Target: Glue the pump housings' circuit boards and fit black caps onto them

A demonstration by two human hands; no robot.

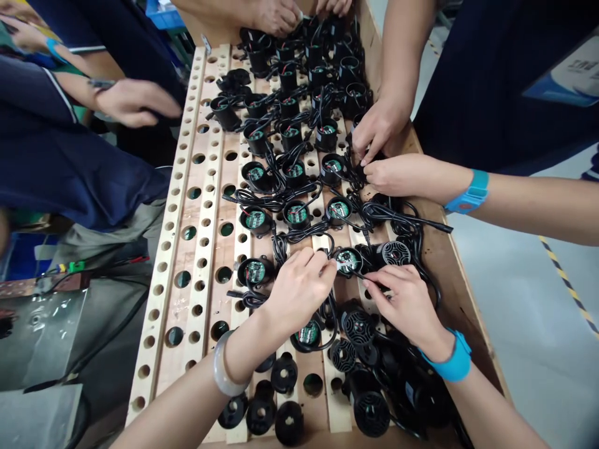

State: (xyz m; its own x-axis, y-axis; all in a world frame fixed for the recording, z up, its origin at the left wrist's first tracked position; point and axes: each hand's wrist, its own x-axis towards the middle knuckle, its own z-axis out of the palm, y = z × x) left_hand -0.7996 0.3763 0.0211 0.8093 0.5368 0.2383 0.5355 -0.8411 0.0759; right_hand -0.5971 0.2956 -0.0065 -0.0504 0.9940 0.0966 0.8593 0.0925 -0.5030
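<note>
My left hand (299,287), with a pale bangle at the wrist, is closed in a pinch over a black round housing (349,262) with a green circuit board inside. A small whitish tip shows at its fingertips, too small to name. On the housing's other side my right hand (405,302), wearing a blue wristband, pinches a black cable (359,275) close to the rim. A slotted black cover (395,252) lies just beyond that hand. Below my left hand sits another open housing (306,333) with a cable looped around it.
Rows of similar housings with coiled cables (266,199) stand on a wooden board with holes (180,280). Black caps (289,424) and slotted parts (369,411) crowd the near end. Co-workers' hands (386,128) work at the right and far edges; another person's hand (138,103) hovers at left.
</note>
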